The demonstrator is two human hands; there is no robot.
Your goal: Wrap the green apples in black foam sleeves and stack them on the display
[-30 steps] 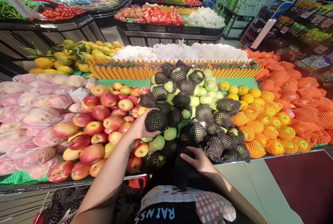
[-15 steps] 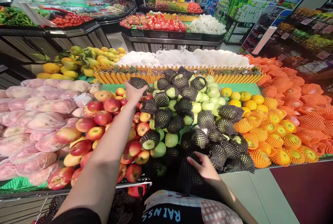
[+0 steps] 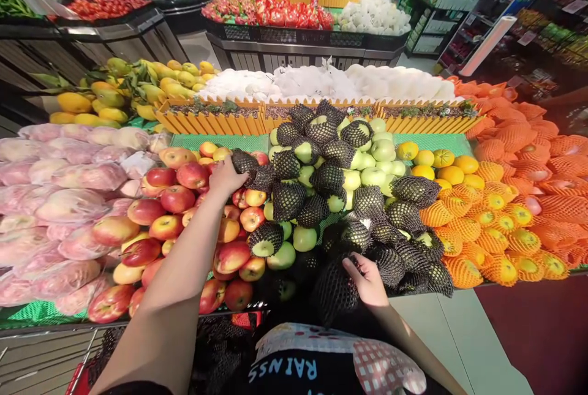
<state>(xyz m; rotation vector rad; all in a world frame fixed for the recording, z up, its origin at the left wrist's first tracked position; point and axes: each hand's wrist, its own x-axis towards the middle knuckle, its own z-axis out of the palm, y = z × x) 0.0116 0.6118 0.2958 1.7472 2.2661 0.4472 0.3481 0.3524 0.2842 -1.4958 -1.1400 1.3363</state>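
My left hand (image 3: pixel 226 178) is closed around an apple in a black foam net (image 3: pixel 242 161), at the border between the red apples (image 3: pixel 178 198) and the green apples (image 3: pixel 304 239). Another black-netted fruit (image 3: pixel 263 178) lies right against it. Close to my body, my right hand (image 3: pixel 370 280) pinches a dark foam net sleeve (image 3: pixel 335 292) between thumb and fingers. The sleeve hangs down; whether anything is inside it I cannot tell. Several black-netted apples (image 3: pixel 289 200) rest over the green ones, and more netted fruit (image 3: pixel 407 214) is heaped beyond my right hand.
Wrapped pink fruit (image 3: pixel 73 199) fills the left side. Oranges (image 3: pixel 466 165) and orange-netted fruit (image 3: pixel 496 236) lie to the right. A low yellow picket fence (image 3: pixel 211 119) runs along the back, with white-wrapped produce (image 3: pixel 321 84) behind. A cart (image 3: pixel 50 346) stands at lower left.
The view has tilted down. My left hand has come lower and nearer with the netted apple, down beside another netted fruit. My right hand still holds the net sleeve, slightly higher.
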